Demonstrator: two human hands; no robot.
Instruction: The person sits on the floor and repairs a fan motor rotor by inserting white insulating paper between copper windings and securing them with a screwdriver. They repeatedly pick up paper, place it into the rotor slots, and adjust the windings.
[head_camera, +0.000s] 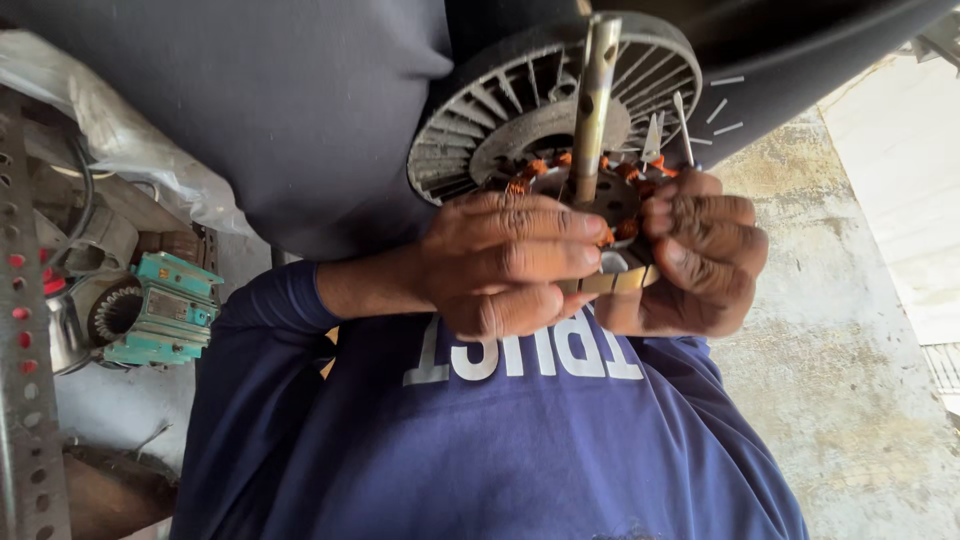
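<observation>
**Stator held in both hands, chest height**

Stator — a round core with orange-brown coils about a steel shaft. It sits at upper centre of the head view, close to the chest, gripped from both sides. The shaft stands up out of its middle, slightly tilted, grey and worn.

Left hand: fingers curled tight over the near side of the stator, fingertips reaching up to the shaft's base. Closed grip, no gap showing.

Right hand: fingers folded over the far edge, knuckles toward the camera, also closed on the stator. Two thin whitish strips stick up just above this hand; whether the fingers pinch them I cannot tell.

A pale insulating piece shows at the stator's lower edge, between the two hands.

Behind the stator: a ribbed round housing, dark grey, with radial fins, partly hidden by the hands and shaft.

Below the hands: blue shirt with white lettering.

Left edge: perforated metal angle; beside it a teal motor part. Clear plastic sheet above. Concrete wall on the right.
</observation>
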